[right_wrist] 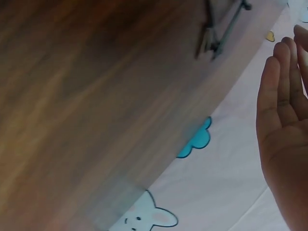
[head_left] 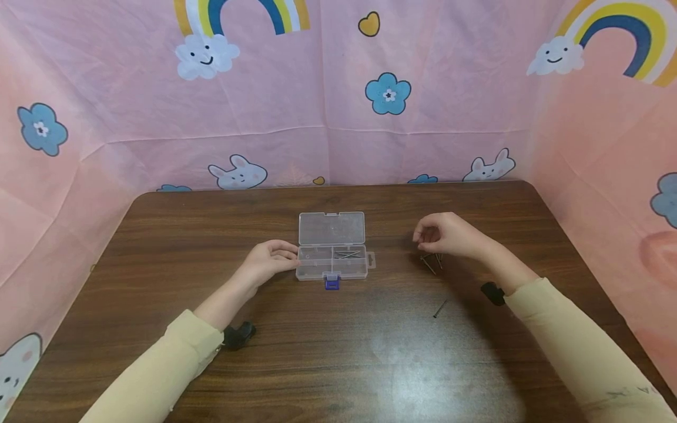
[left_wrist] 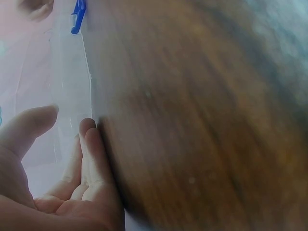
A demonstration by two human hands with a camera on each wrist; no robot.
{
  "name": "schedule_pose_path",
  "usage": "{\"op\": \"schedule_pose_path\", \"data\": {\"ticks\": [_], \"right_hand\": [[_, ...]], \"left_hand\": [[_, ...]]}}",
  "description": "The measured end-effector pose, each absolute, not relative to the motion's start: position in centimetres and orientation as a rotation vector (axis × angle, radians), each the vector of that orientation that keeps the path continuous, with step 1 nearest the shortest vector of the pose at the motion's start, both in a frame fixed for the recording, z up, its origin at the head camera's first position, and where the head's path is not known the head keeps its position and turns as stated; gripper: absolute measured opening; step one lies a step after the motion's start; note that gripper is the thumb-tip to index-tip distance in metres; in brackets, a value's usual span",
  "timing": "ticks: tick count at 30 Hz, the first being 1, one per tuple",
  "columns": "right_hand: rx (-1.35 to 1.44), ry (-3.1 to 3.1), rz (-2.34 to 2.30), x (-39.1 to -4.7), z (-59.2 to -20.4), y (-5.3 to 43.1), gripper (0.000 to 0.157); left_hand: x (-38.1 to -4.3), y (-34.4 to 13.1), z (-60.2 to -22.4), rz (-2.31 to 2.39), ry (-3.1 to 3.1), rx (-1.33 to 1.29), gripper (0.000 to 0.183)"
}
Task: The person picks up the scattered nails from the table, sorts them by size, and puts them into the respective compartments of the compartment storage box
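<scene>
A clear plastic compartment box (head_left: 332,276) lies on the table with its lid (head_left: 332,229) folded back and a blue latch (head_left: 331,284) at the front. Several thin metal nails (head_left: 347,255) rest in its back right compartment. My left hand (head_left: 272,258) touches the box's left end; in the left wrist view its fingers are fairly straight and the thumb stands apart. Over a small group of loose nails (head_left: 429,264) hovers my right hand (head_left: 441,234), fingers loosely bent toward the thumb, with nothing visible between them. One more nail (head_left: 440,308) lies nearer the front.
The brown wood-look table (head_left: 211,217) reaches back to a pink printed cloth (head_left: 344,147), which also hangs at both sides. A hanging tab (head_left: 371,259) sticks out from the box's right end. Dark wrist devices (head_left: 239,336) sit at both cuffs.
</scene>
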State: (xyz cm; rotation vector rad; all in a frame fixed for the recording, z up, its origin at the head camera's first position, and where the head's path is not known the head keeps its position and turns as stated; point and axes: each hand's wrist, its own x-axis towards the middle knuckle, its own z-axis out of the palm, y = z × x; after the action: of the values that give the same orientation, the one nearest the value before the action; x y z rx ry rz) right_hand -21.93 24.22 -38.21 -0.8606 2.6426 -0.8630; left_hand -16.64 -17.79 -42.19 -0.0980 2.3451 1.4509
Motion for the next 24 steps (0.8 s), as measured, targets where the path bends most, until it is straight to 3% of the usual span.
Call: {"op": "schedule_pose_path", "data": {"ticks": [24], "right_hand": [[-0.887,2.696,-0.794,-21.6,-40.8,26.6,0.014]], "left_hand": [[-16.6,-18.0,-42.3,1.447,2.346,-0.107,0.043]]}}
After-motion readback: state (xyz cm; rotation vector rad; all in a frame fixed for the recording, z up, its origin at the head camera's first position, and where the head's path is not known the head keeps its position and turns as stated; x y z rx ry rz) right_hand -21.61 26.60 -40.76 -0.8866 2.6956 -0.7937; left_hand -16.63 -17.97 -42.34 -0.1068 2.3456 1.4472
